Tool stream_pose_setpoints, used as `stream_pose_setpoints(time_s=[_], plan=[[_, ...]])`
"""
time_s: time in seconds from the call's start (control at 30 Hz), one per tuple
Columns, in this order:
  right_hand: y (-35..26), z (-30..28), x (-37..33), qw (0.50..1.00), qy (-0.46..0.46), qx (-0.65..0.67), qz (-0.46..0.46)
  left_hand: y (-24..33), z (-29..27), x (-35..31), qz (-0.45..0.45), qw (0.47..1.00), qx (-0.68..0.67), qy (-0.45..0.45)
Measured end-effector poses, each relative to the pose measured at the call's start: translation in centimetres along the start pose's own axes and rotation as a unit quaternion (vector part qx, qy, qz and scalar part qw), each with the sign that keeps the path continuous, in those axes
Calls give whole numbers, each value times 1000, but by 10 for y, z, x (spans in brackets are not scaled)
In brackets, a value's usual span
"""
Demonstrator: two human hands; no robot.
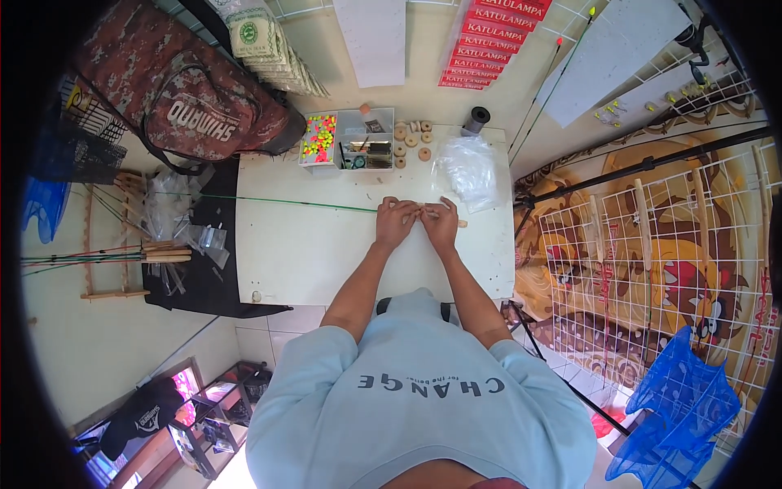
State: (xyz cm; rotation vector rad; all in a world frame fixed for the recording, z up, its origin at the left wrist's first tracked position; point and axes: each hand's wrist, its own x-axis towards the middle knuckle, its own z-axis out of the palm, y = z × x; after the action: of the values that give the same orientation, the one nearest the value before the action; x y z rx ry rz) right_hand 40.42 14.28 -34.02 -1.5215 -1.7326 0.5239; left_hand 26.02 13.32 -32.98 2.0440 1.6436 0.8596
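A thin green fishing rod (305, 203) lies across the white table (318, 261), its slim end reaching past the left edge. My left hand (395, 222) is closed around the rod where the green shaft meets its handle. Close beside it, my right hand (440, 223) is closed on the pale wooden handle (463, 223), whose end sticks out to the right. The fingertips of both hands meet over the handle. Whatever small part they may pinch there is hidden.
A grey organiser box (377, 163) with bright floats (318, 138) stands at the back, beside several wooden rings (424, 153). Clear plastic bags (468, 173) and a dark roll (476, 121) are at back right. A camouflage bag (191, 98) and more rods (167, 254) are at left.
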Motion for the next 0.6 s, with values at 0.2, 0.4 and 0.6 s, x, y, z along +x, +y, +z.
stream_pose_setpoints(time_s=[0.2, 0.4, 0.6], plan=[[1, 2, 4, 984, -14, 125, 125, 3, 8, -1, -76, 997, 14, 27], [5, 2, 4, 984, -12, 122, 126, 9, 14, 2, -112, 993, 15, 26], [1, -1, 8, 981, -37, 133, 137, 9, 17, 7, -137, 989, 21, 51]])
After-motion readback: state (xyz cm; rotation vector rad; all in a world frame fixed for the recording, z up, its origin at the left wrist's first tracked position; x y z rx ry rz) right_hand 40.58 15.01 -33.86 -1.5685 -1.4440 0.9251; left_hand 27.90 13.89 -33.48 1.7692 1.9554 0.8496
